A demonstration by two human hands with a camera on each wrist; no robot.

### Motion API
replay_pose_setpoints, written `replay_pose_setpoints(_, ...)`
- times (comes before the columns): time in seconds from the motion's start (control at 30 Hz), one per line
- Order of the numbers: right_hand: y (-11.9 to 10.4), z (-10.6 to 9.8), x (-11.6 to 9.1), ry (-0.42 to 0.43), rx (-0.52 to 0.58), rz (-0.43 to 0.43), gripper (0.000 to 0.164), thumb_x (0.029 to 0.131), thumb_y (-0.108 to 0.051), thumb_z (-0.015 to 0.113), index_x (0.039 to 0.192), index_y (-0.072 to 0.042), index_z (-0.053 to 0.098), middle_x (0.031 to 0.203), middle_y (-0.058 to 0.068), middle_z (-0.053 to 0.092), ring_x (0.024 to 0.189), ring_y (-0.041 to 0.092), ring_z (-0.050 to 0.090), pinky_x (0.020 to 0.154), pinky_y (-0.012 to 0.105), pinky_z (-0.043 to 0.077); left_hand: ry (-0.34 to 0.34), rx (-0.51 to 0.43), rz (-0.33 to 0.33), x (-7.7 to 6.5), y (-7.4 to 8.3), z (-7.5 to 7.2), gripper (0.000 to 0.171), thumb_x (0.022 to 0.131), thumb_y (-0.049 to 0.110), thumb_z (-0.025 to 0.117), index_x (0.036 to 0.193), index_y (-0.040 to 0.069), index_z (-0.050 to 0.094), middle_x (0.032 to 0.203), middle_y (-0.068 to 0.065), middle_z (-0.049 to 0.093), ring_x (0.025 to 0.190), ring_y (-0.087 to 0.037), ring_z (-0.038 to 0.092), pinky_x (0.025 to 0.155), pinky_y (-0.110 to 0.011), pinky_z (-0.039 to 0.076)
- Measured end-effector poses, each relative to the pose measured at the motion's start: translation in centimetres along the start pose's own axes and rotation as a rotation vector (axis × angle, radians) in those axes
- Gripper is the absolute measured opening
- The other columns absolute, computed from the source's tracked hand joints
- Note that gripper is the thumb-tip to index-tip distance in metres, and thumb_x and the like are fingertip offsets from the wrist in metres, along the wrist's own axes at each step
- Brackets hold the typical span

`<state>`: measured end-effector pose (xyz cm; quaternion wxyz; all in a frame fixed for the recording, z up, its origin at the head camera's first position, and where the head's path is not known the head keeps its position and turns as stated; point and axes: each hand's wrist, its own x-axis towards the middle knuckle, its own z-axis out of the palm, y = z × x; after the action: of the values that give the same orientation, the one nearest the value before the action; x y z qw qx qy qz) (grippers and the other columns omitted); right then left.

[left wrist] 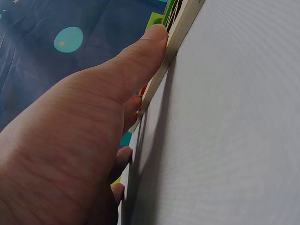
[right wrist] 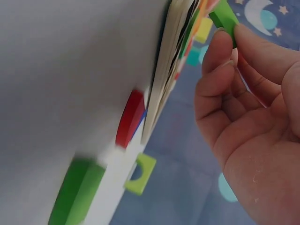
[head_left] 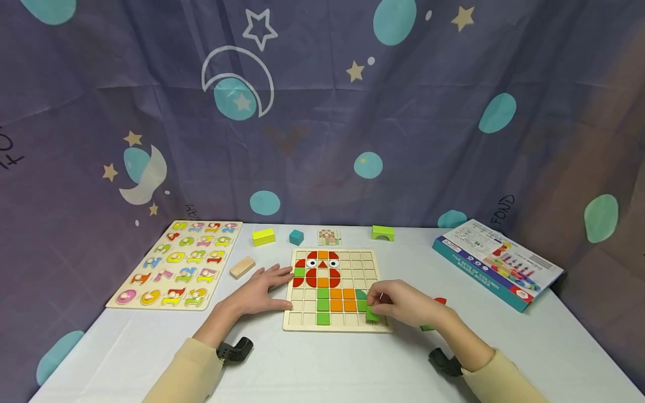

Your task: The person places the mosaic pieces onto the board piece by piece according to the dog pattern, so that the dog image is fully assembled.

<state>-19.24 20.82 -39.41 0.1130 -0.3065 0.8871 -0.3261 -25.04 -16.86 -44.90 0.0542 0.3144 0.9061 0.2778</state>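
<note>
A wooden grid board [head_left: 304, 321] lies on the white table, partly filled with red, orange, green and white tiles that form a picture with two eyes. My right hand [head_left: 400, 302] pinches a green tile [head_left: 372, 315] between thumb and fingers, over the board's lower right cells. In the right wrist view the same green tile [right wrist: 225, 18] is tilted at the fingertips. My left hand [head_left: 262, 291] rests at the board's left edge with fingers spread; in the left wrist view its thumb [left wrist: 149, 44] touches the board's side [left wrist: 174, 44].
Right of the board, a red piece [right wrist: 130, 119] and a green piece [right wrist: 77, 192] lie by my right wrist. Behind stand a yellow block [head_left: 263, 237], teal cube [head_left: 296, 237], pattern card [head_left: 330, 237] and green arch [head_left: 383, 233]. A number puzzle [head_left: 173, 263] lies left, a box [head_left: 499, 263] right.
</note>
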Motion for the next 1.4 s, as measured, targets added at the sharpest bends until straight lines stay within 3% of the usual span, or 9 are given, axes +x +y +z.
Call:
replay_pose_setpoints(0.33,-0.6,0.9,1.7,-0.04,-0.032,-0.003,0.008,0.095,-0.007,0.071,0.092,-0.014,0.066,0.08,-0.008,0.058,0.075,0.012,0.054,0.065,0.026,0.048,-0.003,-0.005,-0.004,-0.1,0.0,-0.1,0.081,0.084,0.05,0.079,0.148,0.008,0.052,0.159,-0.003,0.039,0.151,-0.032,0.021,0.121,-0.057,0.008)
replay_pose_setpoints(0.53,-0.6,0.9,1.6,-0.083,-0.028,-0.003,0.01,0.095,-0.005,0.07,0.093,-0.014,0.067,0.08,-0.007,0.059,0.074,0.012,0.054,0.065,0.026,0.048,-0.002,0.001,-0.002,-0.1,0.0,-0.2,0.081,0.084,0.051,0.079,0.148,0.008,0.052,0.159,-0.003,0.039,0.151,-0.032,0.021,0.12,-0.057,0.008)
replay_pose_setpoints(1.03,-0.6,0.8,1.4,-0.091,-0.095,-0.022,0.01,0.094,-0.006,0.072,0.092,-0.016,0.07,0.084,-0.011,0.06,0.082,0.011,0.055,0.075,0.027,0.051,0.006,0.007,0.014,0.1,0.0,0.0,0.081,0.084,0.051,0.079,0.148,0.008,0.053,0.158,-0.004,0.04,0.15,-0.032,0.023,0.12,-0.058,0.01)
replay_pose_setpoints(1.4,-0.4,0.4,1.4,-0.078,-0.089,0.001,0.005,0.096,-0.012,0.07,0.097,-0.016,0.073,0.09,-0.011,0.063,0.081,0.012,0.055,0.072,0.028,0.049,0.011,-0.004,0.021,-0.1,-0.1,0.0,0.082,0.085,0.051,0.078,0.148,0.005,0.052,0.158,-0.007,0.04,0.15,-0.036,0.023,0.119,-0.061,0.01)
